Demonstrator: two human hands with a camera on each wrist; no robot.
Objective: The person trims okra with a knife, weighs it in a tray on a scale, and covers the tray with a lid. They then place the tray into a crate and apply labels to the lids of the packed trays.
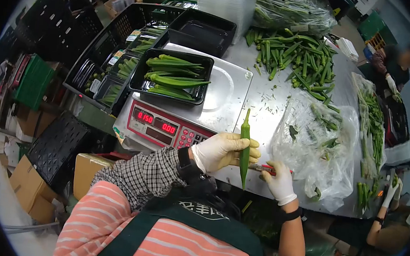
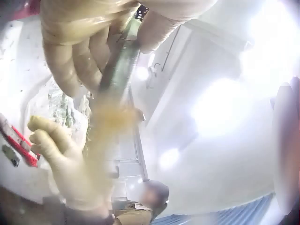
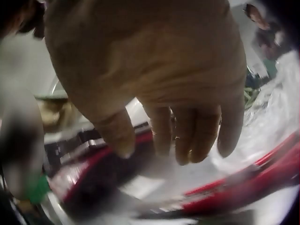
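Observation:
My gloved left hand [image 1: 220, 151] pinches one long green okra pod [image 1: 245, 142], which stands nearly upright in front of the scale. In the left wrist view the pod is blurred between thumb and fingers. Just to its right is my gloved right hand [image 1: 278, 182], fingers fairly straight and slightly bent. Below those fingers, a red-handled tool [image 2: 21, 143] with metal parts lies near the table edge; a gap shows between it and the fingertips in the left wrist view. A black tray [image 1: 137, 87] of okra pods [image 1: 175, 76] sits on the digital scale [image 1: 236, 89].
Behind the scale stand an empty black tray [image 1: 202, 31] and a crate [image 1: 91, 58] of packed trays. Loose okra [image 1: 295, 58] is heaped at the back right. A clear plastic bag [image 1: 306, 152] lies right of my hands. Other people work along the right side.

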